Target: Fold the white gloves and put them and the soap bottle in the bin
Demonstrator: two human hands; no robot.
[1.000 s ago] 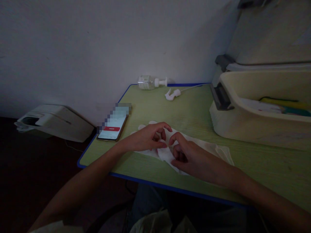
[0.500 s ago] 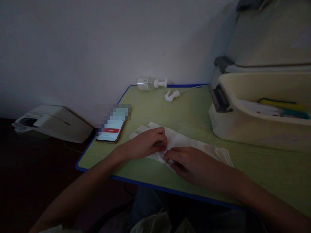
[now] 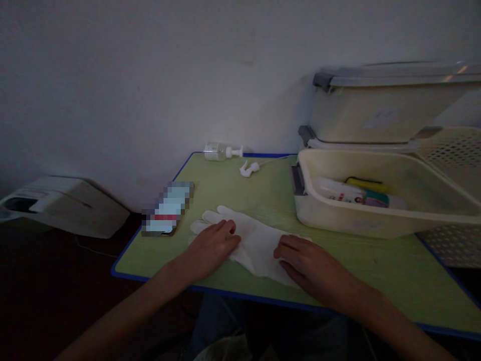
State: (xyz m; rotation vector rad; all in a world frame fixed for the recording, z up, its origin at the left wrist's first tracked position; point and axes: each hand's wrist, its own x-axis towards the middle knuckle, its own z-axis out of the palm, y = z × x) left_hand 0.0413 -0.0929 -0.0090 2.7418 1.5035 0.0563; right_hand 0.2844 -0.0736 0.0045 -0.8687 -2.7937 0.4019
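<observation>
A white glove [image 3: 259, 244] lies spread on the green tabletop, its fingers pointing left and its cuff to the right. My left hand [image 3: 212, 245] is on the finger end, curled, with thumb and forefinger close together on the fabric; it covers part of the glove's fingers. Over the cuff rests my right hand [image 3: 308, 265], fingers bent and the thumb apart from them, the tips touching the cloth. Part of the cuff is hidden beneath it.
A phone [image 3: 171, 205] lies left of the glove. Near the wall are a clear pump bottle [image 3: 215, 151] on its side and a white spray nozzle [image 3: 250, 169] with its tube. At right stands an open cream bin [image 3: 361, 218] holding packets. A white appliance [image 3: 75, 205] sits beyond the table's left edge.
My hands have moved apart: the right has slid along the glove to its cuff, while the left stays near the finger end. The view has shifted, showing more of the bin.
</observation>
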